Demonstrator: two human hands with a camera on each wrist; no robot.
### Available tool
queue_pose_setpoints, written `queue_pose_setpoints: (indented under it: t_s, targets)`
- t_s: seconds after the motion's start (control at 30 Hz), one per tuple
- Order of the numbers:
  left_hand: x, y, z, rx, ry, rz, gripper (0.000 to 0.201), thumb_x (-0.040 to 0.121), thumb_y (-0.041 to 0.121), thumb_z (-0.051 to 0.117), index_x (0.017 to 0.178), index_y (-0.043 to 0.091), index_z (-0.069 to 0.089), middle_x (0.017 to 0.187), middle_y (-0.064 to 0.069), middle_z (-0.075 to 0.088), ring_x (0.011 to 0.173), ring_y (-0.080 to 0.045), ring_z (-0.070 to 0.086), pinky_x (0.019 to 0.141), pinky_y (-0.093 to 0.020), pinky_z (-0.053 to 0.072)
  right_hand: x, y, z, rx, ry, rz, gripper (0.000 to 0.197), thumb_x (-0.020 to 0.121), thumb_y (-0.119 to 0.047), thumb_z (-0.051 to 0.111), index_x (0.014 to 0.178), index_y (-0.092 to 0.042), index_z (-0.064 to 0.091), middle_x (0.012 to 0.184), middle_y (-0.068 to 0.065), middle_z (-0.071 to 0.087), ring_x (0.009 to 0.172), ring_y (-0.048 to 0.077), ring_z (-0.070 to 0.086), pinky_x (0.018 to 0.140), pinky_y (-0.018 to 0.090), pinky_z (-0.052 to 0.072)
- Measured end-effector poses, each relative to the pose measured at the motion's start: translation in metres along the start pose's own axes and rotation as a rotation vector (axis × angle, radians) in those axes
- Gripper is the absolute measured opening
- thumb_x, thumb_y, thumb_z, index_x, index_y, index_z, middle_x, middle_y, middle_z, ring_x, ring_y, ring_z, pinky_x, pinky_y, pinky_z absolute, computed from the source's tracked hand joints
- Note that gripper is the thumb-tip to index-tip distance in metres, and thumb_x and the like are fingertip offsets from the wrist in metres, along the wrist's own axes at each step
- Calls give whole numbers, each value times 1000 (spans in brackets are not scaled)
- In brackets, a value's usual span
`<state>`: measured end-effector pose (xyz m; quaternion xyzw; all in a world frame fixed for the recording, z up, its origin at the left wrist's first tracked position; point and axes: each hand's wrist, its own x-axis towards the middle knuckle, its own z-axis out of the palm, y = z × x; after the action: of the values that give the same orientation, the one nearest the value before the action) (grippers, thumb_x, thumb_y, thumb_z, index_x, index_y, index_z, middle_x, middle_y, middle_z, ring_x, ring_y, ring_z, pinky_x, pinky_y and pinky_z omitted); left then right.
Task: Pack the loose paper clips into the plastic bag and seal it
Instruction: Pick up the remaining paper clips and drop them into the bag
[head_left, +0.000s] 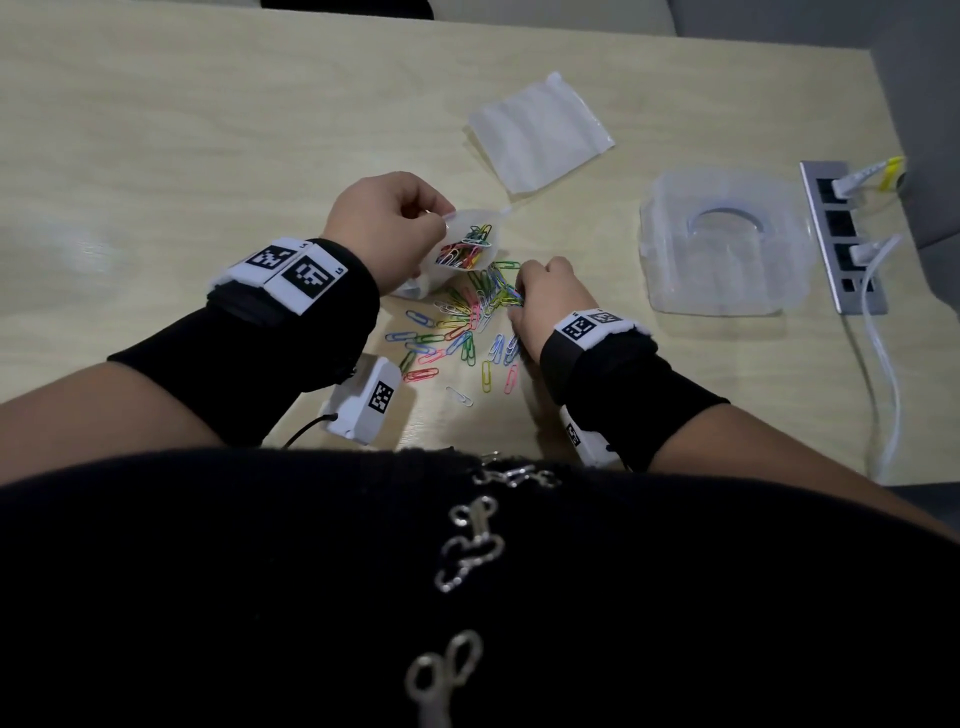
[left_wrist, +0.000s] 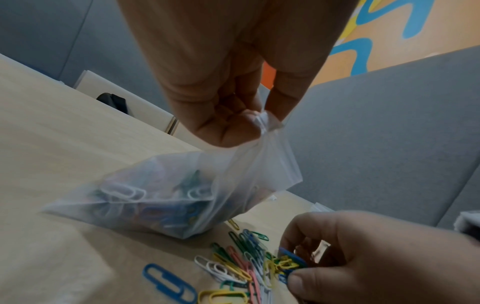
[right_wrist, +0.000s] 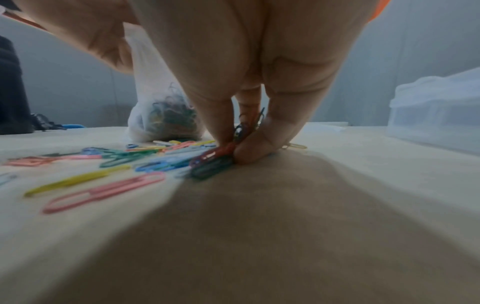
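Note:
A small clear plastic bag (head_left: 457, 249) partly filled with coloured paper clips stands on the table, its mouth open. My left hand (head_left: 395, 223) pinches the bag's top edge (left_wrist: 262, 121) and holds it up. Loose paper clips (head_left: 457, 332) in several colours lie scattered in front of the bag. My right hand (head_left: 540, 306) is down in the pile, its fingertips (right_wrist: 249, 152) pinching a small bunch of clips (right_wrist: 215, 158) against the table. The bag (right_wrist: 161, 115) stands just behind that hand in the right wrist view.
A second, flat plastic bag (head_left: 540, 135) lies farther back. A clear plastic container (head_left: 727, 244) sits to the right, and a power strip (head_left: 841, 234) with plugged cables runs along the table's right edge. A white marker block (head_left: 369, 400) lies near my left forearm.

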<state>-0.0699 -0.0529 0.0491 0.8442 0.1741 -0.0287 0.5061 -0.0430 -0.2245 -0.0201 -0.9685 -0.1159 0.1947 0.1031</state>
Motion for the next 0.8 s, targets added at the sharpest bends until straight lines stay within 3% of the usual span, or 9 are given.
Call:
queue_pose_setpoints:
  t_s: [0.13,0.23,0.3,0.37,0.43,0.5,0.57,0.7,0.8]
  targets:
    - [1,0,-1,-7,-2,-7,16,78,16,60,72,30,64,66,1,57,59,-21,54,76,-50,58,6,2,-10,-39,2,-16,20,91,-8,50,109,-10,59,114,17,53,91,35,58,70,28,37]
    - [1,0,-2,-11,4,-9,19,80,14,60,72,31,64,64,1,57,57,-22,54,75,-51,58,9,1,-29,-44,-61,9,21,90,-16,57,109,-14,66,116,12,64,104,32,61,79,26,43]
    - [0,0,-2,-12,9,-10,17,78,17,60,71,32,64,63,2,57,58,-22,55,76,-51,58,9,1,-41,-6,-98,46,22,87,-25,63,107,-18,70,112,5,69,102,26,64,78,23,45]
    - [0,0,-1,-6,17,-8,13,74,20,59,71,32,64,62,3,57,60,-23,56,77,-52,58,10,-2,-52,109,-98,84,20,83,-28,70,100,-18,73,93,3,71,87,20,64,70,22,47]
    - [0,1,1,0,18,-3,14,74,19,58,71,32,63,62,2,56,61,-24,56,77,-51,58,10,-6,-62,361,-91,123,11,77,-23,78,85,-17,74,72,2,67,77,21,66,78,31,56]
    - [0,1,2,12,16,9,16,76,18,57,71,32,62,62,2,57,58,-24,57,76,-50,58,10,-13,-75,677,-110,137,13,76,-10,78,72,-15,67,71,6,64,71,26,67,84,40,58]
    - [0,3,4,23,2,20,18,80,16,58,72,31,61,60,3,58,54,-23,58,74,-49,59,10,-24,-85,865,-182,135,15,79,-3,74,74,-13,63,77,9,64,66,21,64,79,35,60]
    - [-2,6,9,39,-22,20,21,85,13,57,75,31,59,64,7,57,51,-19,61,69,-44,60,20,-37,-83,765,-315,134,18,82,-5,70,75,-15,57,77,1,62,50,3,63,53,15,52]
    - [-5,7,9,40,-37,24,14,85,13,57,83,24,64,68,7,59,57,-24,64,68,-43,59,24,-40,-79,753,-352,157,18,85,-4,65,76,-14,53,74,0,64,65,9,63,55,16,54]
